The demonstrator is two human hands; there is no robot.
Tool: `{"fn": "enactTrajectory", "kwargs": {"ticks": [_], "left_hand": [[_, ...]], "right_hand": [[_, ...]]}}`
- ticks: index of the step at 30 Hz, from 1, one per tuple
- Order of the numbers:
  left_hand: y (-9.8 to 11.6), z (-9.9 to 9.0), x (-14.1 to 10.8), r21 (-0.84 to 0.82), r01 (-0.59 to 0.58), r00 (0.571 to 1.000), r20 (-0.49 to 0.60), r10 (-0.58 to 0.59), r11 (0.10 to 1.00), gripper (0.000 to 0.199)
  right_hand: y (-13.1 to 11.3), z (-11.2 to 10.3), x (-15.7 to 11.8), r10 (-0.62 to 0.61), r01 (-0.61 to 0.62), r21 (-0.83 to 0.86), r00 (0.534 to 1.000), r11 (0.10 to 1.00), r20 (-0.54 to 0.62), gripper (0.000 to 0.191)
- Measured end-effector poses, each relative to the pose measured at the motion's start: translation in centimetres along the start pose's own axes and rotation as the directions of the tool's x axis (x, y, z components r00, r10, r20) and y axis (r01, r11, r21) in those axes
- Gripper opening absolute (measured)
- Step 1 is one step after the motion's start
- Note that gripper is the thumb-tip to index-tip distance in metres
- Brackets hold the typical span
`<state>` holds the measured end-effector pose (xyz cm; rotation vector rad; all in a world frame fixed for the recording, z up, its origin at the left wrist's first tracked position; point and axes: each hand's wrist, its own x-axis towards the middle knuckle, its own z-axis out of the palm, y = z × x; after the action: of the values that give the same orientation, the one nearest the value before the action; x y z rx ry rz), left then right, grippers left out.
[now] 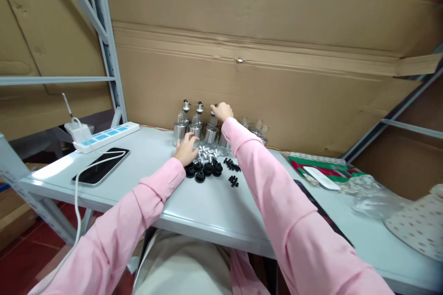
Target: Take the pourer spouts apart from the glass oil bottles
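Behind everything, broad creased cardboard [173, 69]; before it, a pale grey tabletop [207, 212], beside a metal post [110, 55] at left. Near the right edge, a dotted white item [420, 226]; on the left, a white power strip [109, 136] near a phone [101, 167]. Toward the back, glass bottles [211, 134] with silver bands. Left hand [187, 149] loosely open at the silver parts [207, 154]; right hand [223, 111] bent at a pourer top, cannot tell if gripping. In front, black round stoppers [207, 169], then tiny black pieces [233, 180].
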<state>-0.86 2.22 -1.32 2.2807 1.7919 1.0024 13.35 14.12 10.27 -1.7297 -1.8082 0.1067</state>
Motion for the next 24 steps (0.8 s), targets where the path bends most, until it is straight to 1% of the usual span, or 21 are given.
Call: {"fn": "enactTrajectory", "kwargs": {"ticks": [4,7,9,14,17,19,21,22,24], "left_hand": [[0.2,0.0,-0.2,-0.012,-0.019,1.0,0.008,0.019,1.0,0.031],[0.3,0.0,-0.2,-0.028,-0.066,0.998,-0.013,0.066,0.997,0.029],[0.3,0.1,-0.2,-0.036,-0.103,0.994,-0.034,0.102,0.994,0.029],[0.3,0.2,-0.2,-0.049,-0.15,0.986,-0.086,0.146,0.987,0.024],[0.3,0.0,-0.1,-0.052,-0.178,0.978,-0.122,0.17,0.983,0.026],[0.4,-0.2,-0.1,-0.049,-0.183,0.973,-0.155,0.173,0.982,0.029],[0.6,-0.4,-0.1,-0.053,-0.175,0.97,-0.181,0.163,0.983,0.034],[0.7,-0.5,-0.2,-0.057,-0.17,0.969,-0.194,0.156,0.984,0.037],[0.8,-0.5,-0.2,-0.071,-0.167,0.964,-0.223,0.147,0.983,0.044]], "right_hand": [[-0.5,0.4,0.7,0.024,-0.023,-0.033,0.999,0.999,0.022,0.036],[-0.2,0.8,0.8,0.017,-0.016,-0.027,1.0,0.999,0.023,0.032],[0.0,1.0,0.6,0.002,-0.002,-0.026,1.0,1.0,0.002,0.032],[0.6,1.4,-0.1,-0.078,0.078,-0.005,0.995,0.997,-0.06,0.029],[0.6,1.1,-0.2,-0.165,0.174,0.05,0.975,0.984,-0.149,0.027],[0.6,0.3,0.0,-0.215,0.242,0.091,0.947,0.966,-0.239,0.027],[0.5,-1.1,0.1,-0.258,0.316,0.124,0.903,0.941,-0.344,0.027],[0.5,-2.0,0.0,-0.281,0.363,0.139,0.869,0.921,-0.408,0.028],[0.7,-4.1,-0.2,-0.325,0.478,0.159,0.769,0.864,-0.55,0.031]]}}
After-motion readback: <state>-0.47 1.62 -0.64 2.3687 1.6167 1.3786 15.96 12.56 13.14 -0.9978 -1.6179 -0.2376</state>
